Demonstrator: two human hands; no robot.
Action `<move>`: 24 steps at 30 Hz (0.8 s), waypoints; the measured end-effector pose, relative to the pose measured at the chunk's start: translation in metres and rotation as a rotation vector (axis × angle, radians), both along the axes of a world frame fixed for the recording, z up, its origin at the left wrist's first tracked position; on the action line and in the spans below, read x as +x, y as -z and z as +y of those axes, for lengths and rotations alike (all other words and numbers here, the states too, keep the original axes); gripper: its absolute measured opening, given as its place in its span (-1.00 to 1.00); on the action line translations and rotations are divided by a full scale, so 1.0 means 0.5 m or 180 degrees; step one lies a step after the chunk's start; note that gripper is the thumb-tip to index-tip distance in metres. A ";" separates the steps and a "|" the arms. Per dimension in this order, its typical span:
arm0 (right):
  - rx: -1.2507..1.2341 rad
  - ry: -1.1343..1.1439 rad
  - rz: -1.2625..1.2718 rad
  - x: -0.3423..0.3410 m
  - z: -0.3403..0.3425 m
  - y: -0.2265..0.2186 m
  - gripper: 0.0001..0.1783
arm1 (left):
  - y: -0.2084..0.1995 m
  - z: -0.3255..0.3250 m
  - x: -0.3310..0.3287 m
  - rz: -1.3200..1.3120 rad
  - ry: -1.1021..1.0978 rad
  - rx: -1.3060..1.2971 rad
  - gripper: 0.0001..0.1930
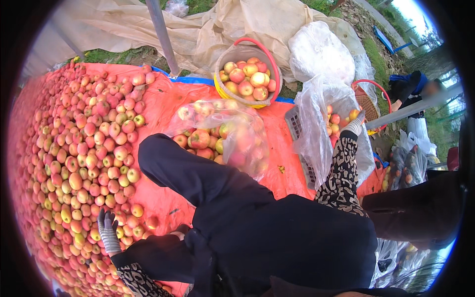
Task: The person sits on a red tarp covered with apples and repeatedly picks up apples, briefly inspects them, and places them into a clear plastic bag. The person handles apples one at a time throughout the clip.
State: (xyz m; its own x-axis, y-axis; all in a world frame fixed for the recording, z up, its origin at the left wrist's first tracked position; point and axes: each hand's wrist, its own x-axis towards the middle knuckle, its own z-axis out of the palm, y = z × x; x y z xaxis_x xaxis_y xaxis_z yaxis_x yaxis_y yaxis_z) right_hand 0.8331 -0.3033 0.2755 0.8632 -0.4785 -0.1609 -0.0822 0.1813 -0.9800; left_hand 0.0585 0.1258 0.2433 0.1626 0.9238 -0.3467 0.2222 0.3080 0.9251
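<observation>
The broad pile of red and yellow apples (79,163) fills the left side of the frame, heaped on a bright orange-red tarp (161,111) that runs on into the centre. The person's dark clothing (297,237) spreads over the lower middle. Across the top lies a rumpled beige sheet (111,29). In the centre, a clear plastic bag (245,126) full of apples rests on the tarp. Right of centre stands a grey crate (294,123) draped with a clear liner (316,141), with apples visible inside. A white plastic bundle (321,52) sits just above it, and a yellow bucket (220,89) with a red handle, loaded with apples, stands at upper centre. Another person (408,89) bends at the upper right edge. The gloved left hand (107,229), at lower left, lies over the pile, thumb apart from the fingers; whether it grasps an apple I cannot tell. The gloved right hand (354,125) reaches over the lined crate, its fingertips beside a single apple (354,114); whether they hold it I cannot tell.
</observation>
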 end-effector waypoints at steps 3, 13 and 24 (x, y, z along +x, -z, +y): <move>-0.0626 -0.0135 -0.0695 -0.037 -0.018 -0.001 -0.34 | -0.007 -0.004 0.026 0.0079 0.0102 -0.0034 -0.48; -0.0530 -0.5938 -0.0204 -0.385 0.455 0.057 -0.36 | -0.013 -0.052 0.056 0.0431 0.0448 -0.0142 -0.51; -0.4481 -0.6314 -0.4056 -0.526 0.500 0.242 -0.37 | -0.012 -0.142 -0.025 0.0436 0.0114 -0.0431 -0.56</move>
